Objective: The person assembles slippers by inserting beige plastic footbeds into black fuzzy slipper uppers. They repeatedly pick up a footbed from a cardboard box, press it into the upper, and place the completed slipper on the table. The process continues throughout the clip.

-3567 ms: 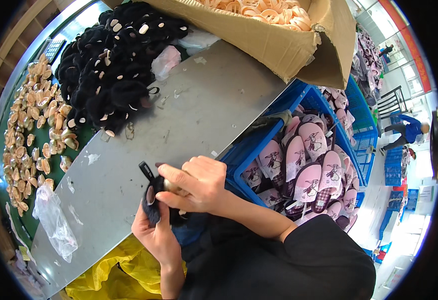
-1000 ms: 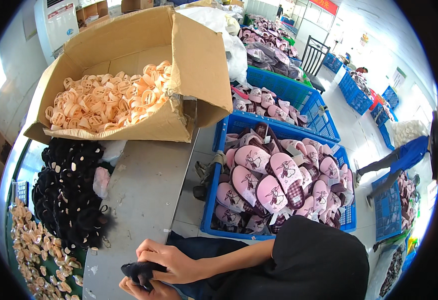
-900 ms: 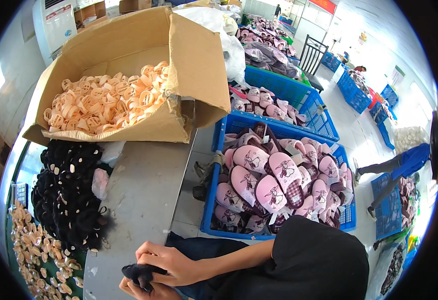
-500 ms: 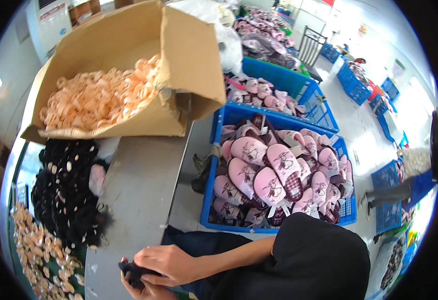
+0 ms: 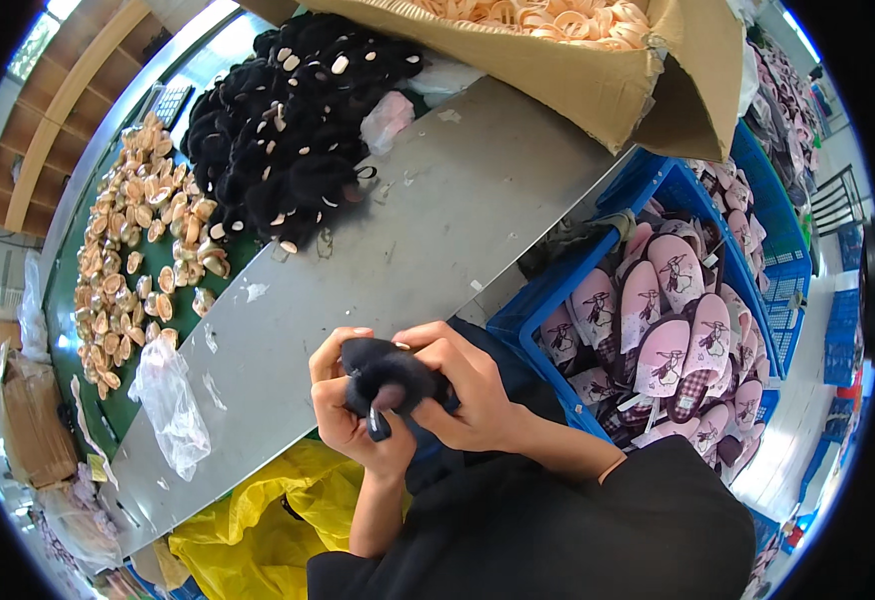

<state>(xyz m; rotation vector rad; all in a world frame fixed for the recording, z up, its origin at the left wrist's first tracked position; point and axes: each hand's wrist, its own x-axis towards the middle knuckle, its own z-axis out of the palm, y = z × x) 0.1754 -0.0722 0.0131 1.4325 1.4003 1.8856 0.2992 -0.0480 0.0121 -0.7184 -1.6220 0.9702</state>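
A small black plush piece (image 5: 383, 372) is held between both hands above the near edge of the grey metal table. It has a rounded dark top and a dull pinkish-brown patch facing me. My left hand (image 5: 343, 405) wraps round its left side and underside, fingers curled. My right hand (image 5: 473, 385) grips it from the right, with the thumb pressed to its front. Beyond them lies a heap of black plush pieces (image 5: 268, 150) with pale oval spots among them. The palm sides of both hands are partly hidden.
A cardboard box (image 5: 568, 80) of peach-coloured loops stands on the table (image 5: 438, 200). At left, many gold-and-beige shell-shaped pieces (image 5: 123, 290) lie on a green surface near a clear plastic bag (image 5: 173, 405). A blue crate (image 5: 548, 310) of pink slippers (image 5: 663, 355) stands at right; yellow plastic (image 5: 268, 500) hangs below.
My view has swung left, so box and crates sit farther right and more of the table shows. Both hands still hold the black plush piece, now raised and turned to show its pinkish-brown patch.
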